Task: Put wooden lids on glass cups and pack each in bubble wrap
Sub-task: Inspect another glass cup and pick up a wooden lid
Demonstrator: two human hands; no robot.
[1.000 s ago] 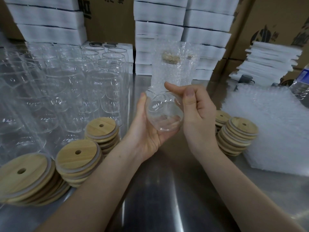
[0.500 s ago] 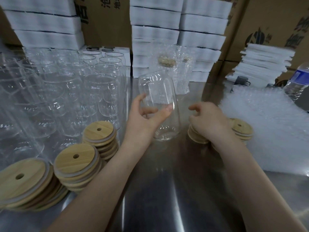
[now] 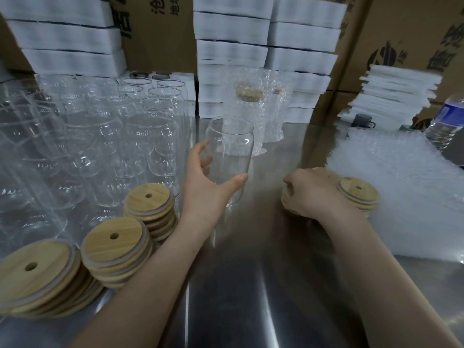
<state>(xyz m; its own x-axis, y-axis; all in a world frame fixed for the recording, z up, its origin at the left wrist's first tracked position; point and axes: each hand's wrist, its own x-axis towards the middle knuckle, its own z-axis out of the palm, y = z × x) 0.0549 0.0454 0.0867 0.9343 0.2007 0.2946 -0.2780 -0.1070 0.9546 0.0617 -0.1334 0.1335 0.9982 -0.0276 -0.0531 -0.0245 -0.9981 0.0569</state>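
Note:
My left hand (image 3: 204, 187) grips a clear glass cup (image 3: 229, 151), upright on the steel table (image 3: 251, 285) with its mouth bare. My right hand (image 3: 311, 190) lies curled over a short stack of wooden lids (image 3: 286, 197), fingers round the top one. A second lid stack (image 3: 357, 193) sits just right of that hand. Behind the cup stand two lidded cups wrapped in bubble wrap (image 3: 253, 106). A pile of bubble wrap sheets (image 3: 396, 192) lies at the right.
Several bare glass cups (image 3: 105, 136) crowd the left side. Three lid stacks (image 3: 113, 247) sit at the front left. White foam boxes (image 3: 266, 46) and cardboard cartons line the back. A water bottle (image 3: 444, 124) stands far right.
The cup went from tilted in both hands to upright on the table in my left hand alone. My right hand let go of it and dropped onto the lid stack.

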